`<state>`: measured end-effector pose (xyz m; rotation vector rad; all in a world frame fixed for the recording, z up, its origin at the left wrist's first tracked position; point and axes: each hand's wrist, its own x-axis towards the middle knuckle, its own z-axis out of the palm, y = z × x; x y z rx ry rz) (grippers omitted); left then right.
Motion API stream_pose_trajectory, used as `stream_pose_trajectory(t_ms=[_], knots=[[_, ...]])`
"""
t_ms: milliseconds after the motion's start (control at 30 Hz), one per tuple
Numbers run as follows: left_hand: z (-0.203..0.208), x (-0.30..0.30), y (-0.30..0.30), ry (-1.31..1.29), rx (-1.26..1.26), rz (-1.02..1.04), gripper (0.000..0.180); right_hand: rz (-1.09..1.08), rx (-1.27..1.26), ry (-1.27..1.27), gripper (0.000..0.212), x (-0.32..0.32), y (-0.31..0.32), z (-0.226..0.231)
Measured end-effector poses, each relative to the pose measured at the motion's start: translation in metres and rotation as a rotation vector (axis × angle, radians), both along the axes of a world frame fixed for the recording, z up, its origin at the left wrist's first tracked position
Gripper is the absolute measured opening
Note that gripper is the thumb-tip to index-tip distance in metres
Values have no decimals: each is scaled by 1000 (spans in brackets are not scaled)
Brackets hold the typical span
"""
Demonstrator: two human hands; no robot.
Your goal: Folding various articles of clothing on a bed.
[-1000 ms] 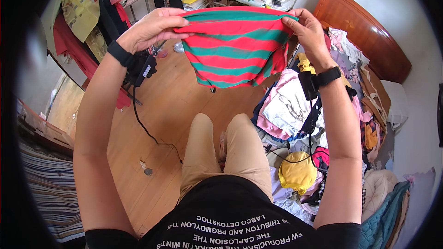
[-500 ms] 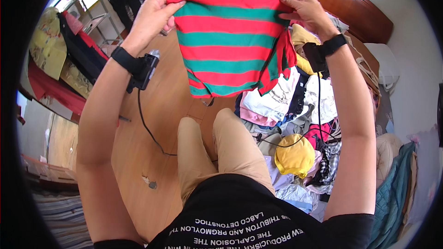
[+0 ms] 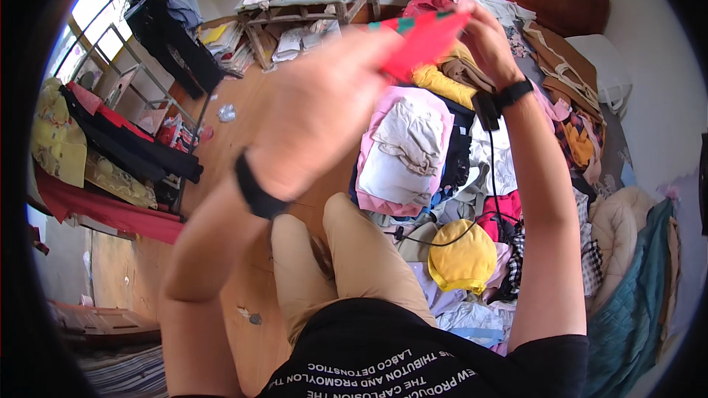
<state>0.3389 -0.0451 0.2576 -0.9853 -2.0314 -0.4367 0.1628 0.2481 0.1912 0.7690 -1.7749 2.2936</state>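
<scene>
My left hand (image 3: pixel 321 114) is raised close to the camera and blurred, its fingers closed on one end of a red and green striped garment (image 3: pixel 420 37). My right hand (image 3: pixel 483 33) grips the other end of the same garment, higher up over the bed. The garment is bunched between the two hands and seen almost edge-on. Each wrist wears a black band with a small device and a cable.
A bed (image 3: pixel 627 206) heaped with mixed clothes lies to my right, with a yellow cap-like piece (image 3: pixel 461 258) and a pink and white folded pile (image 3: pixel 405 155). A cluttered wooden table (image 3: pixel 310 0) stands ahead. A clothes rack (image 3: pixel 110 133) hangs at left over wooden floor (image 3: pixel 243 96).
The striped garment was held spread flat in front of me. Now both hands have lifted and swung it, so it shows edge-on and bunched, and the left hand has come close to the camera.
</scene>
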Motion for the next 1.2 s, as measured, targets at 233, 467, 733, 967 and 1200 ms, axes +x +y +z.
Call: stream_pose_trajectory(t_ms=[233,467,733,967,1200], knots=[[-169,31,132,-302,-193,-83,25,-96,-88,-343,6,49,106,-190],[-226,46,155,-808,76,-194,24,-145,-240,-628,9,69,115,-215],[-218,52,108,-1278,1140,-367,27,-117,211,-337,12,-1,27,-123],[-278,70,55,-1521,1573,-244,37,-102,879,404,31,-32,-95,-163],[-300,74,27,-1803,1477,43,37,-259,778,391,30,-22,-72,-175]])
